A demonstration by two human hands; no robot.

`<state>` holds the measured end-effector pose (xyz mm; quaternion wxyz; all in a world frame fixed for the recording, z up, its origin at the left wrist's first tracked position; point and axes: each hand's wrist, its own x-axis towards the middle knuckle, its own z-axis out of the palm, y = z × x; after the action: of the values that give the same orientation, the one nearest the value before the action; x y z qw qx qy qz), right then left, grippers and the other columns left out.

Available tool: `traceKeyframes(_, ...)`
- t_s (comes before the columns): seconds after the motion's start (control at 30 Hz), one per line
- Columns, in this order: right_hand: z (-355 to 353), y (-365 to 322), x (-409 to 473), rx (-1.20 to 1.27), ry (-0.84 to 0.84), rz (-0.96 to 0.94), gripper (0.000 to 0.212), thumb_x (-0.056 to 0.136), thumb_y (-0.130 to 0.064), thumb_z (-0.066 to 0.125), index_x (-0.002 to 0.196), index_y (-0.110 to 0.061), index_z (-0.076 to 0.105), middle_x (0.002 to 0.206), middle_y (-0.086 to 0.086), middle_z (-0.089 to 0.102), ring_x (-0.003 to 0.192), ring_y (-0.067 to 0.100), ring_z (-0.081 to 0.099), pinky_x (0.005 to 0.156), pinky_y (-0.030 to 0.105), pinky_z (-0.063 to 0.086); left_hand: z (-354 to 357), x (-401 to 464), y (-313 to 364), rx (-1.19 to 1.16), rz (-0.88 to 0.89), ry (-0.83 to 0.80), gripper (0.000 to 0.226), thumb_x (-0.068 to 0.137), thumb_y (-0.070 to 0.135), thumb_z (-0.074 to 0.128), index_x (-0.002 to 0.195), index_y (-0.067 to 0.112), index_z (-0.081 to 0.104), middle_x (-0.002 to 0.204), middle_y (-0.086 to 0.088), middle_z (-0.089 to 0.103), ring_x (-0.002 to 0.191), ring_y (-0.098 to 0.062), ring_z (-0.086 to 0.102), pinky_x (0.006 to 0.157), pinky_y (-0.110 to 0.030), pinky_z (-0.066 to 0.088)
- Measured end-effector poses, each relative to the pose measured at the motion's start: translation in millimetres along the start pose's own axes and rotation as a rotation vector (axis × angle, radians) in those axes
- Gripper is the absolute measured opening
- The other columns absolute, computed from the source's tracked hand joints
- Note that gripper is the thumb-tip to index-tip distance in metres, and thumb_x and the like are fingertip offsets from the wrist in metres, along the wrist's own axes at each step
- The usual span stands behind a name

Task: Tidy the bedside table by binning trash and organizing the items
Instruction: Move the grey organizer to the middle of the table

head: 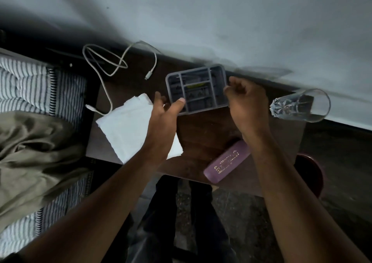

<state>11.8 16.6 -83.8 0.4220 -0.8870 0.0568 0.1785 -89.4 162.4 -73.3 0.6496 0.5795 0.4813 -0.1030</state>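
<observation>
A grey divided organizer tray [198, 88] sits at the back of the dark wooden bedside table [203, 134], with something yellow-green in one compartment. My left hand [163, 116] grips the tray's near left corner, thumb on its rim. My right hand [246, 106] holds the tray's right edge with curled fingers. A white tissue [128, 126] lies left of the tray, partly under my left wrist. A white charging cable [112, 65] loops over the table's back left. A purple case [227, 163] lies near the front edge. A clear glass [300, 106] stands at the right.
A bed with a striped sheet [30, 87] and an olive blanket [34, 152] borders the table on the left. A pale wall [201, 17] runs right behind the table. A dark red round object [310, 172] sits low at the right. My legs stand at the table's front.
</observation>
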Motion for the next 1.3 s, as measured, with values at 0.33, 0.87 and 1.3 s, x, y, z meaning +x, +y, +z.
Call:
traceKeyframes(0.33, 3.3, 6.3, 0.4, -0.056, -0.048, -0.023, 0.035, 0.094, -0.007, 0.061, 0.128, -0.012, 0.067, 0.122, 0.002, 0.072, 0.112, 0.016, 0.068, 0.095, 0.040, 0.058, -1.7, -1.8, 11.6, 0.128, 0.113, -0.091, 0.063, 0.078, 0.027, 0.060, 0.140, 0.026, 0.052, 0.127, 0.004, 0.069, 0.119, -0.014, 0.063, 0.113, -0.041, 0.043)
traceKeyframes(0.87, -13.7, 11.5, -12.6, 0.221, 0.058, 0.106, 0.040, 0.087, 0.007, 0.066, 0.123, -0.011, 0.068, 0.115, 0.002, 0.074, 0.103, 0.011, 0.071, 0.085, 0.038, 0.062, -0.7, 13.9, 35.4, 0.317, 0.192, -0.211, 0.067, 0.072, 0.019, 0.062, 0.138, 0.025, 0.053, 0.128, 0.000, 0.068, 0.121, -0.021, 0.062, 0.112, -0.044, 0.044)
traceKeyframes(1.3, -17.3, 26.1, -17.7, 0.295, 0.081, 0.184, 0.039, 0.088, 0.014, 0.058, 0.116, -0.008, 0.071, 0.073, -0.025, 0.070, 0.068, -0.004, 0.070, 0.068, 0.024, 0.062, 16.0, 33.6, 39.1, 0.390, 0.129, -0.284, 0.077, 0.073, 0.025, 0.058, 0.150, 0.020, 0.045, 0.128, -0.008, 0.068, 0.118, -0.031, 0.064, 0.109, -0.051, 0.047)
